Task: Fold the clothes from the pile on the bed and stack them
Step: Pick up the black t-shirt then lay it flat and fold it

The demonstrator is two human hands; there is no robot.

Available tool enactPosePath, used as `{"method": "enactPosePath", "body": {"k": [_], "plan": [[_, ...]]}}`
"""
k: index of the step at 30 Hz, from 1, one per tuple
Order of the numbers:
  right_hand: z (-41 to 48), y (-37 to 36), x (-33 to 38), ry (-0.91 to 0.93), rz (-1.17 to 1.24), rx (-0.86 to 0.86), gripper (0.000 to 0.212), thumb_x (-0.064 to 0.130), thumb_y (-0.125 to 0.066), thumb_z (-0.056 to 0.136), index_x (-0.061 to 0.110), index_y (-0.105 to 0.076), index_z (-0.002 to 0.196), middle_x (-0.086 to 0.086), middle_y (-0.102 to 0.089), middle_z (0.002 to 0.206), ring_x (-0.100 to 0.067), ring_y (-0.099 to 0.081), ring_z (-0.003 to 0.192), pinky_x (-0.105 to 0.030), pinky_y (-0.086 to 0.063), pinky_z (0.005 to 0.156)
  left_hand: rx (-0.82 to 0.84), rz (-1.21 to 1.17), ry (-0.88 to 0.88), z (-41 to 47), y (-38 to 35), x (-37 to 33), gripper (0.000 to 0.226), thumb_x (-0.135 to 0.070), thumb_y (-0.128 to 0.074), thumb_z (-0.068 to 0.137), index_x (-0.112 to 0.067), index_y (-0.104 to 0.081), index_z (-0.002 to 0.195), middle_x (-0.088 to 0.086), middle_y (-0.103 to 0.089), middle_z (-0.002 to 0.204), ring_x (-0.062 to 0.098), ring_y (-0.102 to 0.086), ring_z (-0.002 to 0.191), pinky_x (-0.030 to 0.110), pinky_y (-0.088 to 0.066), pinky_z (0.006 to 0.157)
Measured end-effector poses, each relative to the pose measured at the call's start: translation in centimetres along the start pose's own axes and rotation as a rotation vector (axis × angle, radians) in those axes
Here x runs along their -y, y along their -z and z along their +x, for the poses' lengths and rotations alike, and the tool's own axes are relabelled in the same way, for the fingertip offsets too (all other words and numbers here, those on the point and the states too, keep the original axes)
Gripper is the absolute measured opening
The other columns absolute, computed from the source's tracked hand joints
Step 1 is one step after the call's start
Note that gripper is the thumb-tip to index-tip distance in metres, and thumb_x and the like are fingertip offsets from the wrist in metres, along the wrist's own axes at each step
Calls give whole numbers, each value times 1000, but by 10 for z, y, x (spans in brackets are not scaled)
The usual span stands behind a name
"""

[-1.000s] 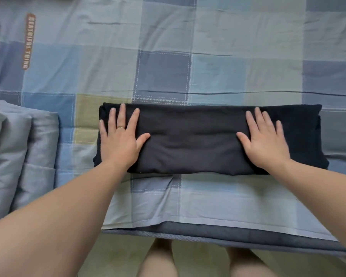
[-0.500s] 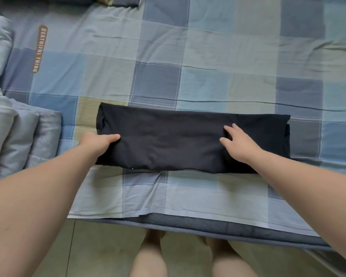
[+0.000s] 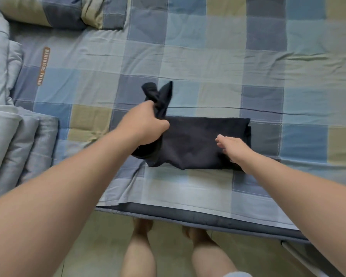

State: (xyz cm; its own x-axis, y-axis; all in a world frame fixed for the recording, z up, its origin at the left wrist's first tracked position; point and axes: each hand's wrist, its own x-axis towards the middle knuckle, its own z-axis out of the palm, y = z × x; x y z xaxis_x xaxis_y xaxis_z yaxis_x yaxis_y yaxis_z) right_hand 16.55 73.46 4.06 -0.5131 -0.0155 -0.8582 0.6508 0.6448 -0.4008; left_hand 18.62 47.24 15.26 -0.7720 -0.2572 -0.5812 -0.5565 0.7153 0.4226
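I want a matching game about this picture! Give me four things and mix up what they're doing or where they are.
Things:
1. left hand
2. right hand
3. black garment
4. grey quilt

States or places:
A. rests flat on the dark cloth, fingers straight
B. lies in thick folds at the far left
C. grips a raised end of cloth
D. lies on the checked sheet, one end lifted

Pairs: 1-C, 2-A, 3-D, 4-B

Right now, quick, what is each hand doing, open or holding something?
Left hand: closed, gripping the raised left end of the dark garment.
Right hand: open, fingers straight, resting on the same garment.
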Motion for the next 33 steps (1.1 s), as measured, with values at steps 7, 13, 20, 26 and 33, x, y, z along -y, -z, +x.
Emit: {"method": "enactPosePath", "body": {"k": [7, 13, 20, 26, 33], "plan": [[-2, 80, -38, -81, 434, 60, 49, 57, -37, 103, 28, -60, 134, 6, -63, 131, -21, -56, 122, -46, -43, 106, 148, 98, -117, 9, -126, -122, 23, -24, -57, 88, -14, -47, 106, 6, -60, 108, 30, -56, 97, 36, -41, 73], [29, 116, -80, -85, 564, -14, 46, 54, -35, 104, 27, -59, 133, 7, -63, 131, -18, -55, 122, -48, -43, 108, 254, 96, -164, 44, -222, -154, 21, -18, -52, 95, -17, -55, 116, 3, -62, 116, 24, -57, 103, 34, -45, 80], [44, 85, -89, 423, -307, -402, 55, 33, -44, 104, 25, -30, 157, 1, -19, 167, -22, -12, 154, -46, -14, 122, -181, 121, -224, 48, -225, -94, 32, -24, -51, 99, -22, -55, 131, 2, -53, 138, 27, -43, 130, 43, -39, 103], [82, 23, -68, 693, -905, -375, 62, 55, -28, 103, 33, -17, 160, 4, 2, 169, -24, 5, 156, -56, 3, 123, -214, 372, -90, 71, -217, 0, 68, -56, -37, 101, -31, -15, 159, 3, -1, 169, 28, 2, 154, 55, -9, 122], [121, 30, -103, 576, -988, -367, 69, 62, -18, 99, 34, 0, 160, 2, 14, 168, -27, 10, 155, -54, -7, 124, -44, 536, -181, 92, -228, 36, 82, -72, -27, 95, -35, 6, 160, -2, 21, 167, 26, 21, 152, 58, 7, 121]]}}
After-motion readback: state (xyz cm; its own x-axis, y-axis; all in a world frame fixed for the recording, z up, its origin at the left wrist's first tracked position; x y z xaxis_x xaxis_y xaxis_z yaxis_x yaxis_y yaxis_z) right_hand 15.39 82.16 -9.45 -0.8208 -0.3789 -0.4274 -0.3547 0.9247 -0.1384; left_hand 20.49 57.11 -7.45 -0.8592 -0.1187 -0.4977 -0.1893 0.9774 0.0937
